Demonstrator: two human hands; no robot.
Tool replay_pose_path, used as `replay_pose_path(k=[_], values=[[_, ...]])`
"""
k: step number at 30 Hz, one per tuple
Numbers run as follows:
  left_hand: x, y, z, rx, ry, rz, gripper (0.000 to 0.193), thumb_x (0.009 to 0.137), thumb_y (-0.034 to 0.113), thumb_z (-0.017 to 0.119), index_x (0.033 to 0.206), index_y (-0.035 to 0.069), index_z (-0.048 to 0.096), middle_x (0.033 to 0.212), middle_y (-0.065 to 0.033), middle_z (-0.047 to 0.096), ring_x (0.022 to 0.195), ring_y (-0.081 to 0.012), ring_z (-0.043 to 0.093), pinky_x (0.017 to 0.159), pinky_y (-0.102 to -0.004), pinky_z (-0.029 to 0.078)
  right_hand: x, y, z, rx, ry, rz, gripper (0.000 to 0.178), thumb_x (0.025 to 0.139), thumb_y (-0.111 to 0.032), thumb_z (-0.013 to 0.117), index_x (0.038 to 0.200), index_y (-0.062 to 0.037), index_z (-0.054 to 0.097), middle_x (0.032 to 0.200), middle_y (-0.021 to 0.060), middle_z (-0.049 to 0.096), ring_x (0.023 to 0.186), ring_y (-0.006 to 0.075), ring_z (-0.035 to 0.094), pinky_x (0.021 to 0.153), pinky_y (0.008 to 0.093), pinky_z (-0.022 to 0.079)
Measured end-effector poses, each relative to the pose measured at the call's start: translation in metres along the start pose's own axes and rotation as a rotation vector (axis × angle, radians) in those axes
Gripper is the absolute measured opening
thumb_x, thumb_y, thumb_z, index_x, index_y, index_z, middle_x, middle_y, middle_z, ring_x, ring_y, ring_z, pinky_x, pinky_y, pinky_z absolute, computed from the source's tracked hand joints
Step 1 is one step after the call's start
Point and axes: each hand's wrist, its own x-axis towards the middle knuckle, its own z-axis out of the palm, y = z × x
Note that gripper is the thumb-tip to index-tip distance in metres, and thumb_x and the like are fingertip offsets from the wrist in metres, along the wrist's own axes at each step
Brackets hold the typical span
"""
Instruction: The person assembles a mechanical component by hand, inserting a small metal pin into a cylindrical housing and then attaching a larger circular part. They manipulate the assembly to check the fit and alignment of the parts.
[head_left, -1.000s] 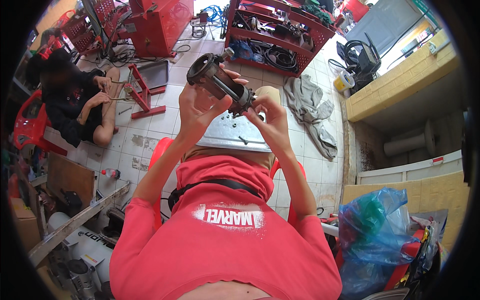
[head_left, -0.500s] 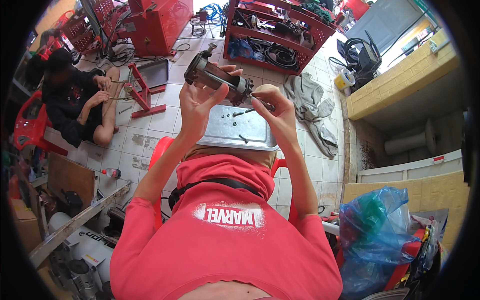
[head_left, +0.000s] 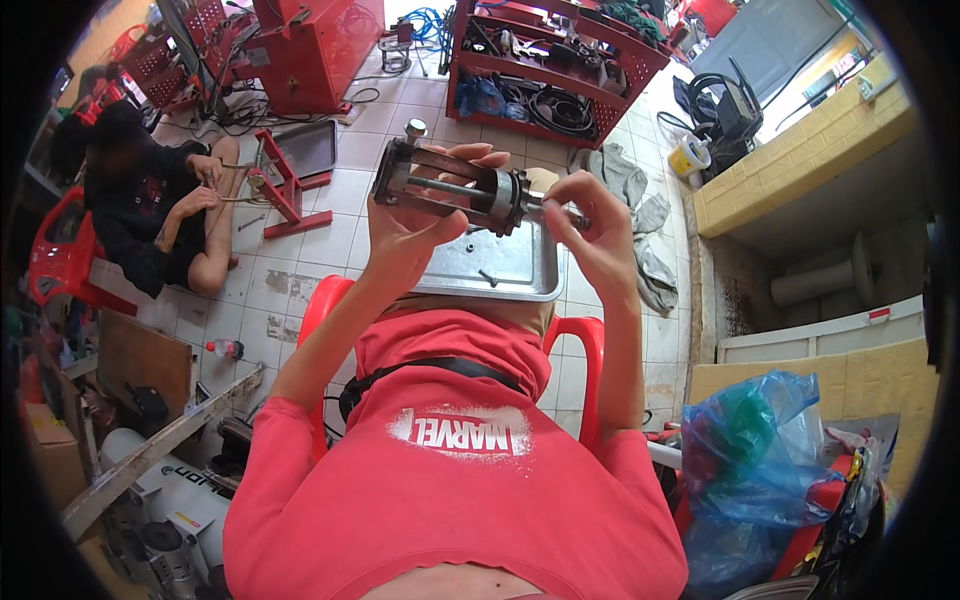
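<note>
My left hand (head_left: 408, 240) is wrapped round a dark metal cage-like assembly (head_left: 500, 190), held almost level above my lap. A bright rod runs through the middle of its open frame, and a notched ring sits at its right end. Past that ring, my right hand (head_left: 597, 228) pinches a thin shaft sticking out of the assembly. Below lies a silver metal tray (head_left: 525, 268) on my lap, with a small bolt (head_left: 487, 277) and other small hardware on it, partly hidden by the assembly and my hands.
A person (head_left: 150, 190) sits at the left, hands on a red metal stand (head_left: 292, 195). Ahead stands a red tool cart (head_left: 555, 75). A grey cloth (head_left: 655, 250) lies on the tiles to the right, near a white bucket (head_left: 688, 158). A blue plastic bag (head_left: 750, 450) is at lower right.
The assembly has shifted slightly right and turned, so its open side and inner rod show more plainly. My right hand has moved right and its grip on the shaft has changed.
</note>
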Motion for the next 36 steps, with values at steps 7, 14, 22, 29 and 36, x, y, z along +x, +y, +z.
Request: replay_pose_path(k=[7, 14, 22, 29, 36], values=[[0.0, 0.003, 0.001, 0.023, -0.034, -0.046, 0.072, 0.081, 0.014, 0.086, 0.138, -0.002, 0.045, 0.138, -0.025, 0.056, 0.128, -0.0363, 0.059, 0.105, -0.0472, 0.054, -0.005, -0.008, -0.009, -0.113, -0.169, 0.267, 0.028, 0.106, -0.025, 0.059, 0.101, -0.0002, 0.071, 0.066, -0.0006, 0.06, 0.061, 0.0034, 0.051, 0.055, 0.0226, 0.04], [-0.001, 0.011, 0.002, 0.026, -0.081, -0.006, 0.071, 0.081, 0.016, 0.086, 0.136, 0.007, 0.043, 0.136, -0.022, 0.057, 0.131, -0.0343, 0.056, 0.108, -0.0461, 0.052, -0.004, -0.017, -0.006, -0.09, -0.112, -0.075, 0.023, 0.093, -0.016, 0.074, 0.111, -0.0038, 0.069, 0.086, 0.0036, 0.067, 0.078, 0.0104, 0.062, 0.072, 0.0257, 0.047], [-0.001, 0.013, 0.009, 0.002, -0.014, -0.029, 0.076, 0.079, 0.016, 0.087, 0.141, 0.009, 0.043, 0.148, -0.0211, 0.049, 0.138, -0.0375, 0.05, 0.109, -0.0478, 0.051, -0.006, -0.019, 0.002, -0.01, 0.049, 0.003, 0.043, 0.093, -0.004, 0.072, 0.134, -0.0055, 0.062, 0.089, 0.004, 0.067, 0.07, 0.0083, 0.059, 0.07, 0.0244, 0.048], [-0.001, 0.007, -0.001, 0.056, -0.12, -0.027, 0.08, 0.085, 0.02, 0.083, 0.148, 0.007, 0.035, 0.153, -0.019, 0.04, 0.143, -0.0403, 0.041, 0.112, -0.053, 0.047, -0.001, -0.018, -0.003, -0.037, -0.105, 0.168, 0.04, 0.099, -0.013, 0.068, 0.137, -0.005, 0.058, 0.091, 0.0037, 0.068, 0.079, 0.007, 0.062, 0.067, 0.0241, 0.047], [0.0, 0.009, 0.002, 0.005, -0.02, -0.019, 0.08, 0.079, 0.016, 0.087, 0.144, 0.01, 0.041, 0.147, -0.0193, 0.048, 0.136, -0.0369, 0.051, 0.109, -0.0482, 0.051, -0.002, -0.008, 0.005, -0.139, -0.024, -0.172, 0.054, 0.09, -0.005, 0.075, 0.139, -0.0091, 0.055, 0.086, 0.0017, 0.067, 0.075, 0.0061, 0.057, 0.07, 0.0227, 0.045]])
